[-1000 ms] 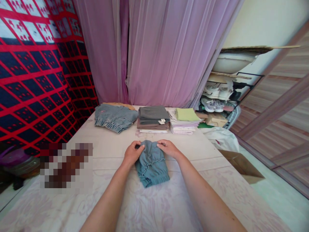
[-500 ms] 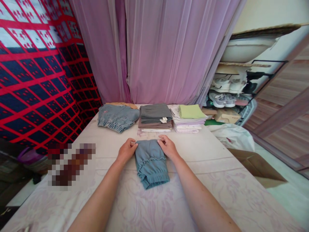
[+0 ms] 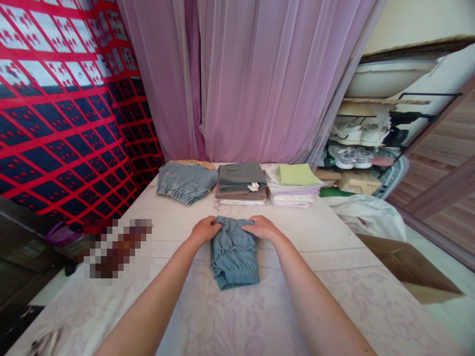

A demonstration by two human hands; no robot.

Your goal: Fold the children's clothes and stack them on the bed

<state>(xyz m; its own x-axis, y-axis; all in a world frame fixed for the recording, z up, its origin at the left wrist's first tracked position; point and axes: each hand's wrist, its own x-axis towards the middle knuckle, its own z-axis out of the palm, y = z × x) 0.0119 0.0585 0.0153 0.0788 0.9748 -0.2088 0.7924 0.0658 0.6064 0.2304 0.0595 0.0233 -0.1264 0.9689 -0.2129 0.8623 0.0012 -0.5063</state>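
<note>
A folded pair of blue elastic-waist trousers (image 3: 235, 257) lies in front of me, its gathered waistband towards me and a ruffled seam across the middle. My left hand (image 3: 205, 230) grips its far left corner, the thumb on top and the other fingers partly hidden by the cloth. At the far right corner my right hand (image 3: 262, 228) holds it the same way. Between the two hands the fabric is bunched and wrinkled. Beyond them sit a denim garment (image 3: 185, 182), a stack topped by dark grey folded cloth (image 3: 241, 176) and a pale stack topped by green cloth (image 3: 299, 175).
The bed-like surface (image 3: 178, 306) has a pale floral cover. A purple curtain (image 3: 260, 84) hangs behind it, a red-and-navy patterned cloth (image 3: 67, 118) at left. At right stand a shoe rack (image 3: 415, 116) and an open cardboard box (image 3: 404, 262). A blurred patch covers something at left.
Both hands have closed further onto the trousers' far corners, with the thumbs moving inward over the cloth. The far part has become more wrinkled. The view has shifted slightly left.
</note>
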